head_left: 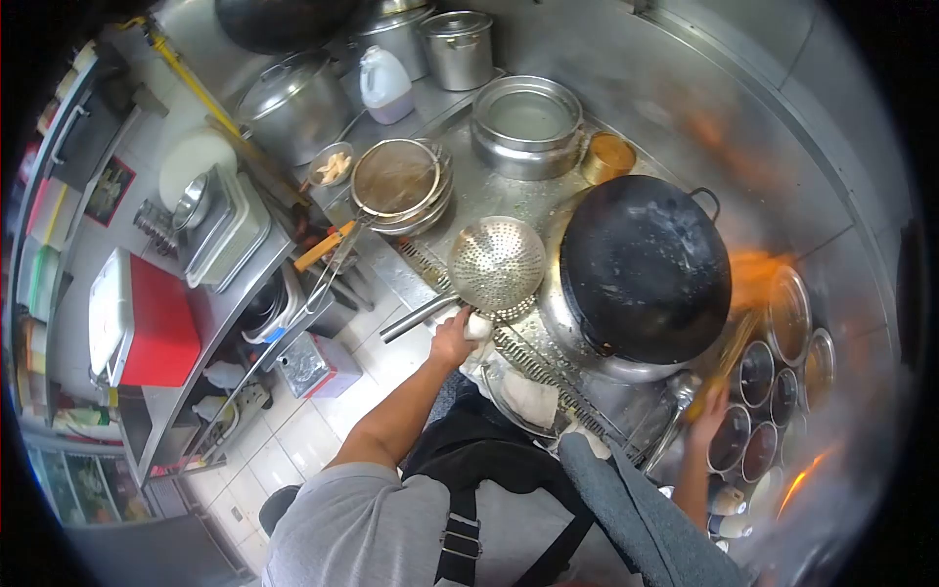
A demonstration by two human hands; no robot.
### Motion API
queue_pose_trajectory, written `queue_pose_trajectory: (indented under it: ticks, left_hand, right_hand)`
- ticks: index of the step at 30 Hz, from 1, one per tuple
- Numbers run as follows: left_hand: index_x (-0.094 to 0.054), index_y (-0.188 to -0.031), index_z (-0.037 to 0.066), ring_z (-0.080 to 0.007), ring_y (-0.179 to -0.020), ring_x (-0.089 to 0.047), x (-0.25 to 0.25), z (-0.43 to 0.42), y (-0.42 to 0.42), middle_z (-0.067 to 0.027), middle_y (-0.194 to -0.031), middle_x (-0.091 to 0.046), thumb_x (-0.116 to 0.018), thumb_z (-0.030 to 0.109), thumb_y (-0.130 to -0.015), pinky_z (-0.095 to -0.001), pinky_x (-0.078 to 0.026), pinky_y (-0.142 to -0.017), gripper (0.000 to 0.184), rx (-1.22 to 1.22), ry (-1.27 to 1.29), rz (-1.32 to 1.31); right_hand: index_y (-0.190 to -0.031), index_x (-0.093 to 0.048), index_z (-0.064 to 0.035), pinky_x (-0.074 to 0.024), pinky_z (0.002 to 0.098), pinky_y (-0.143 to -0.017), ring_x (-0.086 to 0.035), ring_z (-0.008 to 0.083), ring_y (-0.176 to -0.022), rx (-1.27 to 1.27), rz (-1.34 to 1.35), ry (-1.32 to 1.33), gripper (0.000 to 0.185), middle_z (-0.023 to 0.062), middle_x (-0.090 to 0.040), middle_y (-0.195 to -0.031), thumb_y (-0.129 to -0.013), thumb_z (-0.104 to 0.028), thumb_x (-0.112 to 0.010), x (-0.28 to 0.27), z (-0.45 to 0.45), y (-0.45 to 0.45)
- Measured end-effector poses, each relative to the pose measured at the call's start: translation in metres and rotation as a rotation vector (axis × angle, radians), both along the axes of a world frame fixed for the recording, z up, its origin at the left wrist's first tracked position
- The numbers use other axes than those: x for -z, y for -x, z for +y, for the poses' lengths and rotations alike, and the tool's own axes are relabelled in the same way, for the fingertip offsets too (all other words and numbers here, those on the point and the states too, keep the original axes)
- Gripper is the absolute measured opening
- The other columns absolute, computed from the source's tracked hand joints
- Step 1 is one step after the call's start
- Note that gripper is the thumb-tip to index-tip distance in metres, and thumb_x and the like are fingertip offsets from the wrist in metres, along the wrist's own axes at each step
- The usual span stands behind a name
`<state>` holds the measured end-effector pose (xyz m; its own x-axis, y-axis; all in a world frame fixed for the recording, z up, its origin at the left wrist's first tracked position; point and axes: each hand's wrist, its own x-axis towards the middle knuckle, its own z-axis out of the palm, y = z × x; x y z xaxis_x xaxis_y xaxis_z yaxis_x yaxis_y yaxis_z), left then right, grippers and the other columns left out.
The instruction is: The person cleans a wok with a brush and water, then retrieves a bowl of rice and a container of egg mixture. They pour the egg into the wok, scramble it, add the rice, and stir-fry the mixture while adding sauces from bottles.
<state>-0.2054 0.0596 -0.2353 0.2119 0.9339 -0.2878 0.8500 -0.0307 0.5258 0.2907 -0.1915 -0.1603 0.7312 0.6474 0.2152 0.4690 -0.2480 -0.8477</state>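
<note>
My left hand [453, 339] is closed around a bunched white cloth [478, 327], just below the metal handle of a perforated skimmer [496, 262]. On the right, my right hand [706, 419] is wrapped around a long yellow-brown bamboo wok brush [726, 364], blurred by motion. A ladle [682, 389] with a metal handle lies just left of that hand. Between my hands, beyond them, a black wok [646, 269] sits tilted on the range, its dark surface wet and a loop handle at its far edge. Orange flame [758, 279] shows beside the wok.
Seasoning tins [729, 437] stand at the right. Behind the skimmer are stacked strainers [396, 181], a water pot [528, 122] and a brass-coloured container [607, 157]. A red cooler [152, 318] sits on the left shelf. A grated gutter [548, 367] runs along the range front.
</note>
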Motion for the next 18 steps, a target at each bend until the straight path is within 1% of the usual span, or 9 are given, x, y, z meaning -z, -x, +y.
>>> queue_pose_trajectory:
  ticks: [1, 2, 4, 7, 11, 13, 15, 16, 18]
  left_hand:
    - [-0.035, -0.143, 0.013, -0.0386, -0.12, -0.049, 0.003, 0.004, 0.013, -0.0188, -0.13, -0.053, -0.08, 0.026, -0.07, -0.0464, -0.04, -0.102, 0.087, -0.016, -0.106, -0.176]
    - [-0.036, -0.142, 0.01, -0.0386, -0.12, -0.049, -0.007, 0.012, 0.028, -0.019, -0.13, -0.053, -0.079, 0.025, -0.071, -0.0457, -0.039, -0.103, 0.084, -0.035, -0.234, -0.171]
    - [-0.042, -0.137, 0.004, -0.0343, -0.127, -0.044, -0.048, 0.042, 0.075, -0.0194, -0.135, -0.047, -0.078, 0.025, -0.075, -0.0407, -0.036, -0.107, 0.075, -0.14, -0.43, -0.095]
    - [-0.055, -0.123, 0.0, -0.0324, -0.105, -0.061, -0.112, 0.108, 0.174, -0.0192, -0.115, -0.062, -0.068, 0.014, -0.081, -0.0391, -0.047, -0.093, 0.046, -0.441, -0.69, -0.153]
    - [-0.055, -0.117, 0.003, -0.037, -0.102, -0.061, -0.084, 0.186, 0.294, -0.0232, -0.109, -0.062, -0.065, 0.019, -0.082, -0.0452, -0.049, -0.088, 0.04, -0.283, -0.493, 0.282]
    - [-0.049, -0.123, 0.012, -0.0408, -0.102, -0.061, -0.038, 0.215, 0.322, -0.0234, -0.103, -0.065, -0.066, 0.033, -0.08, -0.05, -0.048, -0.09, 0.051, -0.082, -0.466, 0.452]
    - [-0.044, -0.132, 0.021, -0.037, -0.111, -0.059, -0.095, 0.212, 0.285, -0.0177, -0.12, -0.061, -0.07, 0.029, -0.076, -0.0477, -0.048, -0.092, 0.062, -0.125, -0.058, 0.533]
    - [-0.044, -0.132, 0.021, -0.037, -0.111, -0.059, -0.113, 0.218, 0.292, -0.0177, -0.12, -0.061, -0.07, 0.029, -0.076, -0.0477, -0.048, -0.092, 0.062, -0.093, -0.06, 0.537]
    - [-0.053, -0.127, 0.025, -0.0348, -0.105, -0.063, -0.126, 0.225, 0.305, -0.0146, -0.111, -0.066, -0.07, 0.031, -0.076, -0.0469, -0.05, -0.089, 0.054, -0.05, -0.129, 0.486]
  right_hand:
    - [-0.144, -0.036, -0.0019, -0.041, 0.0323, -0.096, -0.053, 0.0238, -0.111, -0.078, 0.531, -0.015, 0.056, 0.0122, -0.052, -0.13, -0.099, -0.033, -0.049, 0.033, -0.031, 0.023]
    - [-0.144, -0.035, -0.0016, -0.0443, 0.0297, -0.09, -0.055, 0.0201, -0.103, 0.003, 0.675, 0.025, 0.057, 0.0095, -0.055, -0.124, -0.1, -0.034, -0.049, 0.004, -0.041, 0.089]
    - [-0.144, -0.036, -0.0014, -0.0456, 0.0283, -0.086, -0.056, 0.0185, -0.101, -0.018, 0.45, 0.057, 0.057, 0.0091, -0.057, -0.121, -0.099, -0.032, -0.051, 0.061, -0.083, 0.115]
    - [-0.143, -0.035, -0.0002, -0.0453, 0.0283, -0.087, -0.055, 0.0178, -0.102, -0.12, 0.523, 0.114, 0.056, 0.0092, -0.058, -0.119, -0.098, -0.028, -0.054, 0.093, -0.115, 0.138]
    - [-0.141, -0.039, 0.0006, -0.0471, 0.0296, -0.085, -0.057, 0.0182, -0.101, -0.036, 0.605, 0.221, 0.058, 0.0123, -0.06, -0.118, -0.093, -0.024, -0.061, 0.114, -0.119, 0.153]
    - [-0.138, -0.045, -0.0025, -0.0482, 0.0298, -0.082, -0.059, 0.0197, -0.094, 0.026, 0.324, 0.402, 0.058, 0.0149, -0.063, -0.11, -0.089, -0.026, -0.065, 0.091, -0.102, 0.172]
    - [-0.141, -0.042, -0.0062, -0.0473, 0.038, -0.088, -0.059, 0.0269, -0.1, 0.097, 0.366, 0.652, 0.06, 0.0203, -0.061, -0.111, -0.088, -0.024, -0.064, 0.08, -0.098, 0.187]
    - [-0.141, -0.042, -0.0062, -0.0473, 0.038, -0.088, -0.059, 0.0269, -0.1, 0.126, 0.38, 0.653, 0.06, 0.0203, -0.061, -0.111, -0.088, -0.024, -0.064, 0.063, -0.09, 0.211]
    - [-0.139, -0.045, -0.0082, -0.0451, 0.0391, -0.088, -0.057, 0.0289, -0.094, 0.238, -0.113, 0.688, 0.059, 0.0198, -0.058, -0.108, -0.087, -0.026, -0.065, 0.031, -0.089, 0.254]
